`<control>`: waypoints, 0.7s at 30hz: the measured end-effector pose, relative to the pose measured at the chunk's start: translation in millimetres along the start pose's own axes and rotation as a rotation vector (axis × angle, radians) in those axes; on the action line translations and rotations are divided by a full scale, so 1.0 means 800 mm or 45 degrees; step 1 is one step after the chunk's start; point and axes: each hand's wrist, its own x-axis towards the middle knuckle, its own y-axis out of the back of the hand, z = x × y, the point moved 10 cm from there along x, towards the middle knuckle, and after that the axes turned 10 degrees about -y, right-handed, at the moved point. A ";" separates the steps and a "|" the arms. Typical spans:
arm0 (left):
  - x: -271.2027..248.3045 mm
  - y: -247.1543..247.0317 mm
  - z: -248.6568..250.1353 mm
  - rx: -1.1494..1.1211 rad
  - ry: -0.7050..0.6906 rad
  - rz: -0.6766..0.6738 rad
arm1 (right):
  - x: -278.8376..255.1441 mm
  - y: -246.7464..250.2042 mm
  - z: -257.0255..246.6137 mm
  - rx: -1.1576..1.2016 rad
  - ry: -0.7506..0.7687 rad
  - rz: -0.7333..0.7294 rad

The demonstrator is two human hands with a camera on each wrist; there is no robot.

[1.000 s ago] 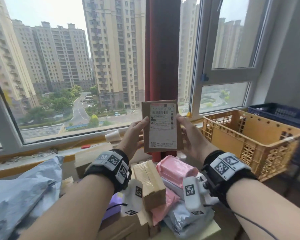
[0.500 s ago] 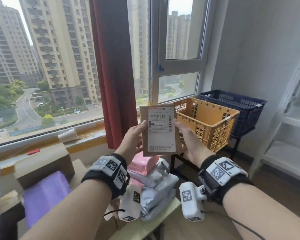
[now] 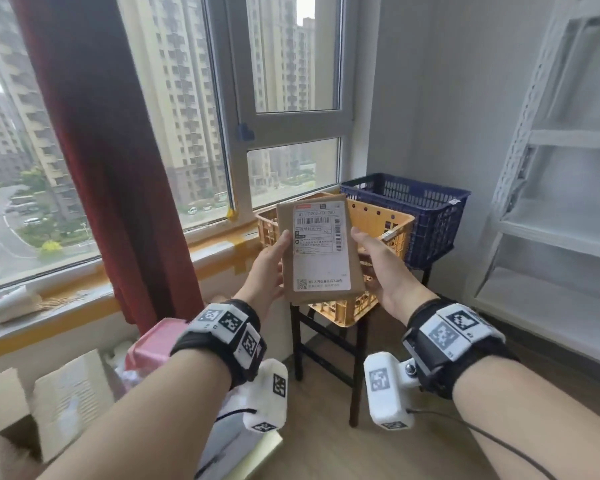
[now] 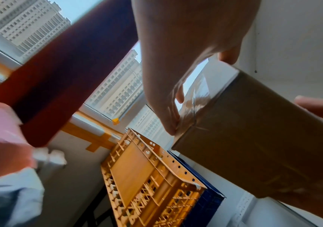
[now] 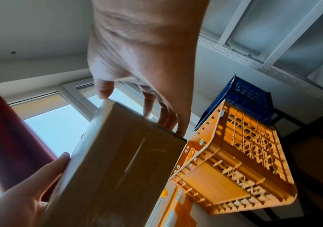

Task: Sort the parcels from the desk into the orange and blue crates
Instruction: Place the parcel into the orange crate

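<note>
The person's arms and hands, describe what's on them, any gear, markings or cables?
Both forearms are bare, no sleeves. Each wrist wears a black band topped with white plates printed with black square tags. A white camera block, also tagged, hangs under each wrist. A thin dark cable trails from the right one. The left hand and right hand are ungloved.

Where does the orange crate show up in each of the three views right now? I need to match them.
Head: orange crate at centre, partly behind the brown parcel that both hands hold.
Left wrist: lower centre, below the parcel.
Right wrist: lower right, right of the parcel.
Shared landmark: the blue crate, right beside the orange one in all three views.
</note>
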 end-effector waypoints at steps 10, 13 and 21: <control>0.103 -0.158 -0.064 0.014 0.080 -0.033 | 0.111 0.165 0.009 -0.017 -0.029 0.016; 0.129 -0.182 -0.069 0.023 0.077 -0.031 | 0.141 0.190 0.010 -0.014 -0.026 0.015; 0.221 -0.196 -0.098 0.051 0.092 0.003 | 0.235 0.210 0.009 0.002 -0.035 -0.017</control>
